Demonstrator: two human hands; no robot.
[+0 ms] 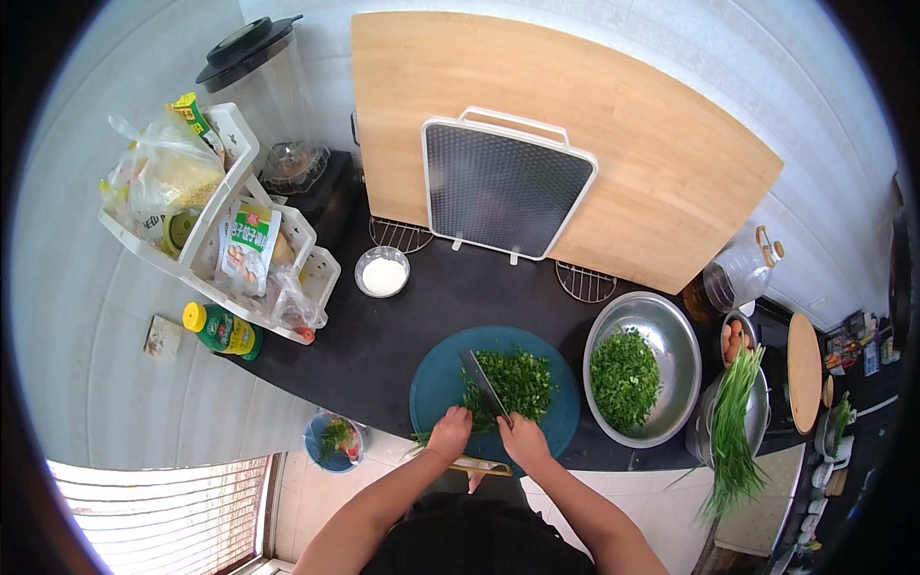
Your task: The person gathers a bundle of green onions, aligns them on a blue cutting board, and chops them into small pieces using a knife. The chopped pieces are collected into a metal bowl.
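My right hand [525, 443] is closed round the handle of a kitchen knife [488, 385], whose blade points away from me and to the left. The blade lies among finely chopped green chives [522, 383] on a round teal cutting board [436, 369]. Left of the knife, my left hand [449, 433] has its fingers curled together on the board's near part. It presses down on uncut chives, and a few stalks stick out on its left side. The hand hides most of that bunch.
A steel basin [676, 331] with chopped greens stands right of the board. Beyond it, long chives [733, 417] lie over a steel pot [757, 407], near eggs [735, 337]. A small bowl of white powder [383, 276] sits behind; a plastic rack [182, 268] and green bottle [225, 331] are left.
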